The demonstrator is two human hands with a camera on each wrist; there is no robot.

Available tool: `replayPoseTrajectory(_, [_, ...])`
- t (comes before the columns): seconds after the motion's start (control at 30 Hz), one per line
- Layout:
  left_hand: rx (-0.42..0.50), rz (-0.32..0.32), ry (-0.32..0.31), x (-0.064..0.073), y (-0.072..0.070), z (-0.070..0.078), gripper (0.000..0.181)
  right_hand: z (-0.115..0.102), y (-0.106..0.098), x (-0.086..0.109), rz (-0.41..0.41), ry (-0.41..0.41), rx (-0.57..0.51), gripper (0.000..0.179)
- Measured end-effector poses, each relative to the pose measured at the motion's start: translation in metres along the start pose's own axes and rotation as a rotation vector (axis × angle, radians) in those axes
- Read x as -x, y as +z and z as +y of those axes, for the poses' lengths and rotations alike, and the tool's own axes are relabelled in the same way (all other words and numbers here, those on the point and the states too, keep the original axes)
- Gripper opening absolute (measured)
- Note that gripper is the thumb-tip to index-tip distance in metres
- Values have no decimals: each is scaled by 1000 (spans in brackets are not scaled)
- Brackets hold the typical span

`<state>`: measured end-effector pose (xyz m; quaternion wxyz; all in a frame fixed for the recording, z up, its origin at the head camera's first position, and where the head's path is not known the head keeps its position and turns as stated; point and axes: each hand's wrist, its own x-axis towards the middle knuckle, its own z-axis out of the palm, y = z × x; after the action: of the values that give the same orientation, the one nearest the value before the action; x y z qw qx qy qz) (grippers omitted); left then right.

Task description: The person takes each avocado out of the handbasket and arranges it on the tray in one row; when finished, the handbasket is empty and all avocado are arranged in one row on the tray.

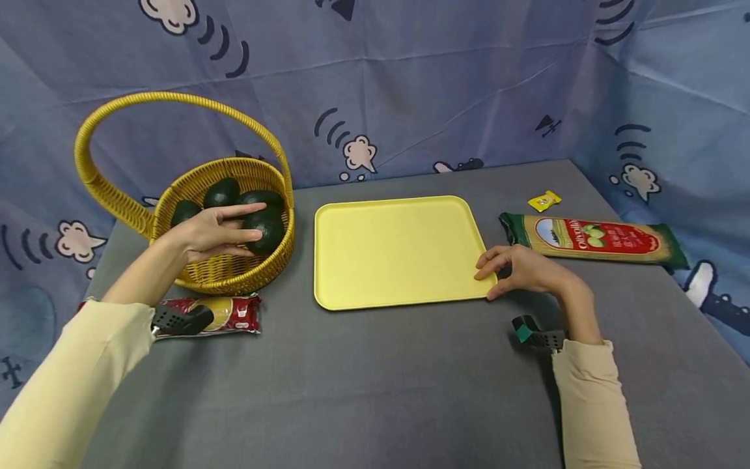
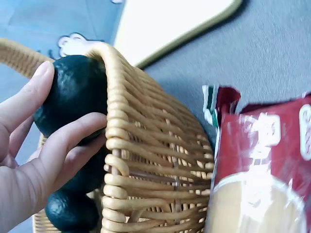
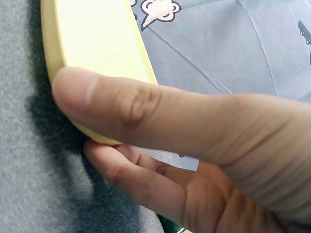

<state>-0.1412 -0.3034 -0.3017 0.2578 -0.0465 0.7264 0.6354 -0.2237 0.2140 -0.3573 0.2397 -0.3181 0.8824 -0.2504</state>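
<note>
The left hand (image 1: 206, 236) reaches over the rim of a yellow wicker basket (image 1: 243, 283) and grips a dark green avocado (image 1: 268, 233) on the basket's right side. In the left wrist view the thumb and fingers lie around this avocado (image 2: 77, 92), right at the woven rim. Other avocados (image 1: 222, 193) lie in the basket behind and below it. A flat yellow tray (image 1: 398, 254) rests on the table right of the basket. The right hand (image 1: 523, 268) pinches the tray's near right corner, thumb on one side and fingertips on the other.
A red packet (image 1: 243, 314) lies in front of the basket, partly under the left forearm. Right of the tray are a long pasta packet (image 1: 597, 240) and a small yellow wrapper (image 1: 545, 200). The basket's tall handle (image 1: 176, 98) arches above it. Patterned cloth (image 1: 410, 85) hangs behind the grey table.
</note>
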Motion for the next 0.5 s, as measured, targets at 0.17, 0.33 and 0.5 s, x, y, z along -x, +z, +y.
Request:
replayPoseTrajectory(0.17, [154, 57, 56, 15, 3, -4, 71, 1, 1, -1, -5, 4, -4, 31])
replayPoseTrajectory(0.33, [313, 68, 172, 31, 15, -4, 71, 1, 1, -1, -2, 1, -4, 31])
replayPoseTrajectory(0.5, [356, 43, 322, 34, 42, -4, 68, 0, 0, 0, -2, 1, -2, 31])
